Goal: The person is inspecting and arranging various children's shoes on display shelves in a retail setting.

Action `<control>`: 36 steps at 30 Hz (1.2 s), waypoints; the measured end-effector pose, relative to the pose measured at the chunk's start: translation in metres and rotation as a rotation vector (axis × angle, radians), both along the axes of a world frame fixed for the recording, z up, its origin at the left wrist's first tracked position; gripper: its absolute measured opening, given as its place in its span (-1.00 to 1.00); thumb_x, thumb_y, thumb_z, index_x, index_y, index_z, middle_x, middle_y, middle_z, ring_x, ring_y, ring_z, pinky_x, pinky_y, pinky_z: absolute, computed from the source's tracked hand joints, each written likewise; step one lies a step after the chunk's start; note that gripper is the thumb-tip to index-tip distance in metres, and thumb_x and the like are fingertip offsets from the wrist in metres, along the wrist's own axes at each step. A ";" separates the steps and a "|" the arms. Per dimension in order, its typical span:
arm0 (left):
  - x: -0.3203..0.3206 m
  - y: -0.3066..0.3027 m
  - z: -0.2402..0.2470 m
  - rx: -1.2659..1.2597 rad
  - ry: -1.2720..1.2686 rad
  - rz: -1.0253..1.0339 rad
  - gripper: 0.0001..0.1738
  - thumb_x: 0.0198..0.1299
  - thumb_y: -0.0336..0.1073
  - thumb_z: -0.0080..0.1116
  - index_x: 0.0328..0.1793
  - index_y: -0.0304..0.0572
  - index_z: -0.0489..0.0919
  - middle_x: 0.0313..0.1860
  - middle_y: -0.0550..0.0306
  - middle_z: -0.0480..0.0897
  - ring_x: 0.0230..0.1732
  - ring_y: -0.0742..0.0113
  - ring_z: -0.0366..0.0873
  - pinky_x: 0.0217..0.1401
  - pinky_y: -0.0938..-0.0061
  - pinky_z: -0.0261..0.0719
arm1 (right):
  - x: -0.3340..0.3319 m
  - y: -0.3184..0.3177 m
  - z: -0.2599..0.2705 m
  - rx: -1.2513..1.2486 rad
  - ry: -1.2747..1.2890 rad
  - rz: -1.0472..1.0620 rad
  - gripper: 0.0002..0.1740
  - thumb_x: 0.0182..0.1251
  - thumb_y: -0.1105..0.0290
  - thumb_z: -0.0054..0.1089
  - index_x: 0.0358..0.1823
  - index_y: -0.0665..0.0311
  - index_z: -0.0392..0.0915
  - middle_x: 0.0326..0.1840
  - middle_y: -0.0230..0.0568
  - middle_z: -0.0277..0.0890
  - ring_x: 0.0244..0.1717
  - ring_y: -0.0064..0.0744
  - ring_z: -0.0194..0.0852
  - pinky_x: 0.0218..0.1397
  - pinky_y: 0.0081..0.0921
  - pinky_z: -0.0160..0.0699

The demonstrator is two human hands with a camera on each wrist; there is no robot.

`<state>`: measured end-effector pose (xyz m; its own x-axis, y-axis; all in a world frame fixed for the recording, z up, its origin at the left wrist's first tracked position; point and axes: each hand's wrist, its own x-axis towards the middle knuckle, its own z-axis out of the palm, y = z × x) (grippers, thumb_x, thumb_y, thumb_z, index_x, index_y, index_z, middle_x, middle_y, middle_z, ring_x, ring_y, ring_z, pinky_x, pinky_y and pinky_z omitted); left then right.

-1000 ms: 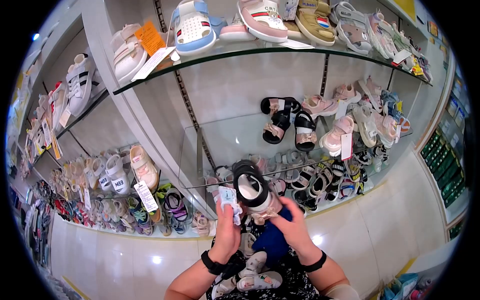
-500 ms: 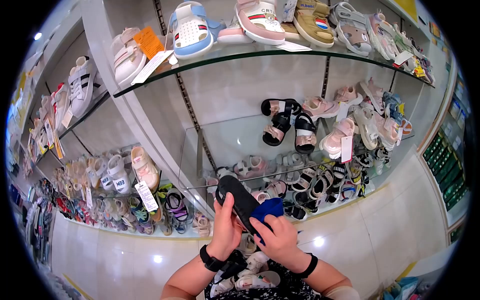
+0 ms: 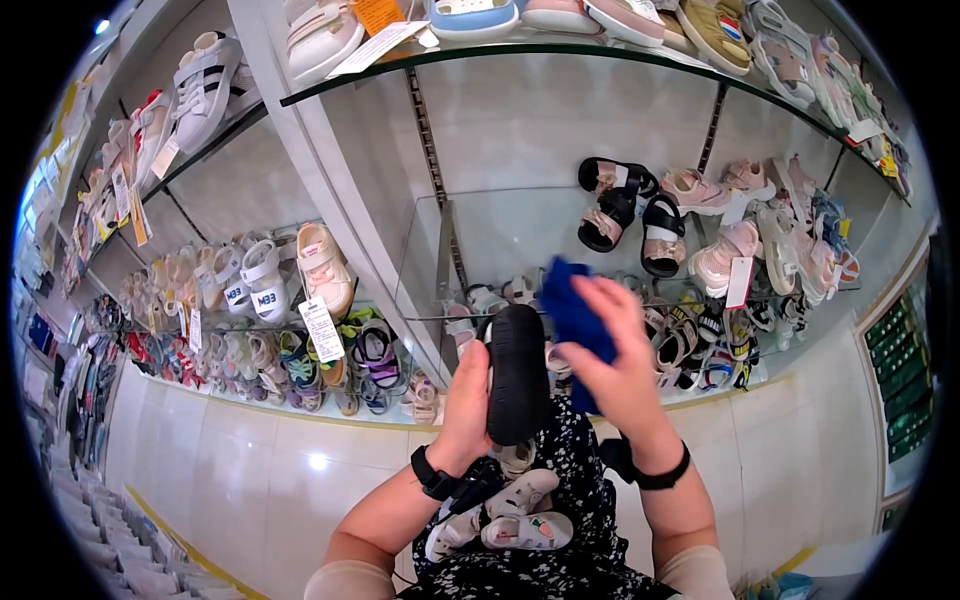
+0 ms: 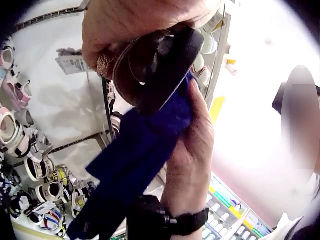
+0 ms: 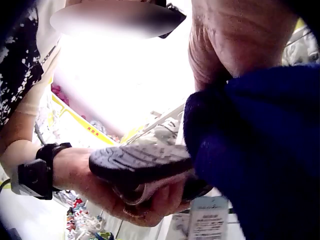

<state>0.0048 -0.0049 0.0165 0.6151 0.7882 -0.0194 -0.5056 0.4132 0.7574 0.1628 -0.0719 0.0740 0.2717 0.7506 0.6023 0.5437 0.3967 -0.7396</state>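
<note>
Nearest: pale shoes against patterned clothing. Left hand grasps the sandal, fingers curled round it, black sole facing up toward the wearer. Right hand just beside, thumb and fingers pinching blue cloth — contact unclear. Looks like wiping; best, I'd judge, to brace the sandal firmly, bunch the loose cloth, clear the paper tag — then follow the edges. Beyond: black sandals on glass shelf.
</note>
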 end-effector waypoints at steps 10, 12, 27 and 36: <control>-0.015 0.006 -0.018 -0.117 0.046 0.190 -0.66 0.44 -0.22 -0.21 0.17 -0.22 0.45 -0.02 0.06 0.60 -0.09 0.32 0.61 -0.03 0.45 0.63 | -0.046 -0.007 -0.028 -0.075 -0.379 0.226 -0.33 -0.28 0.61 0.23 0.06 0.10 0.55 0.02 -0.16 0.32 0.00 -0.06 0.26 0.12 -0.26 0.32; -0.018 0.007 -0.018 -0.159 0.050 0.109 -0.64 0.45 -0.17 -0.20 0.18 -0.22 0.44 -0.07 0.07 0.61 -0.12 0.32 0.62 -0.05 0.47 0.63 | -0.048 -0.016 -0.036 -0.091 -0.351 0.233 -0.32 -0.31 0.60 0.25 0.05 0.07 0.56 0.01 -0.17 0.33 -0.03 -0.08 0.25 0.07 -0.26 0.34; -0.072 0.076 -0.014 -0.051 0.115 -0.511 -0.52 0.43 -0.09 -0.11 0.28 -0.30 0.38 0.13 0.10 0.57 0.01 0.47 0.60 0.08 0.59 0.59 | 0.016 -0.101 -0.076 -0.328 0.476 0.271 -0.52 -0.41 0.39 0.07 -0.30 0.42 0.54 -0.08 -0.04 0.39 0.01 -0.26 0.33 0.20 -0.41 0.21; -0.077 0.082 -0.011 -0.083 0.154 -0.583 -0.53 0.42 -0.06 -0.11 0.25 -0.26 0.43 0.05 0.14 0.62 -0.07 0.53 0.63 -0.04 0.65 0.63 | 0.015 -0.113 -0.100 -0.422 0.735 0.250 -0.47 -0.39 0.39 0.06 -0.22 0.46 0.50 -0.01 0.02 0.38 0.08 -0.16 0.35 0.27 -0.31 0.28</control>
<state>-0.0717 0.0775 0.0060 0.9302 0.3139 -0.1901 -0.0647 0.6502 0.7570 0.1778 -0.1852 -0.0262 0.2791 0.9603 -0.0010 -0.1932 0.0551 -0.9796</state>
